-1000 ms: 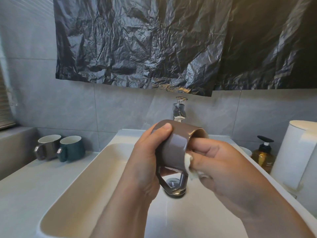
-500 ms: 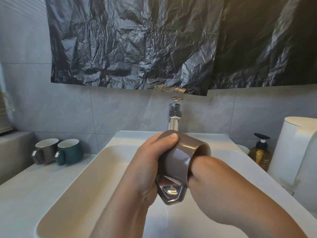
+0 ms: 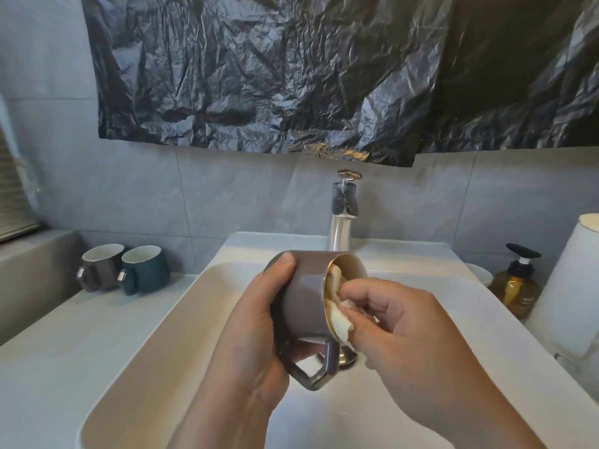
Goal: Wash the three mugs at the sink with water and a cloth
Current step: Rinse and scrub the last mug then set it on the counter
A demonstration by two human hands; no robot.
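My left hand (image 3: 259, 322) grips a brown mug (image 3: 308, 299) on its side above the white sink (image 3: 155, 345), handle pointing down, mouth facing right. My right hand (image 3: 398, 322) pinches a pale wet cloth (image 3: 337, 306) at the mug's gold-edged rim, with part of the cloth inside the mug. On the counter at the back left, a second brown mug (image 3: 99, 265) and a dark teal mug (image 3: 144, 268) stand upright side by side, touching. A chrome tap (image 3: 343, 215) rises behind the sink; I see no water running from it.
A black plastic sheet (image 3: 324, 69) hangs over the wall above the tap. An amber soap pump bottle (image 3: 517, 283) and a tall white container (image 3: 573, 286) stand at the right of the sink. The metal drain (image 3: 346, 356) sits below the mug. The grey counter (image 3: 48, 351) extends left.
My right hand, which was pushed deep into the mug half a second ago, has drawn back to the rim, so the cloth shows again. The mug has tipped a little more upright.
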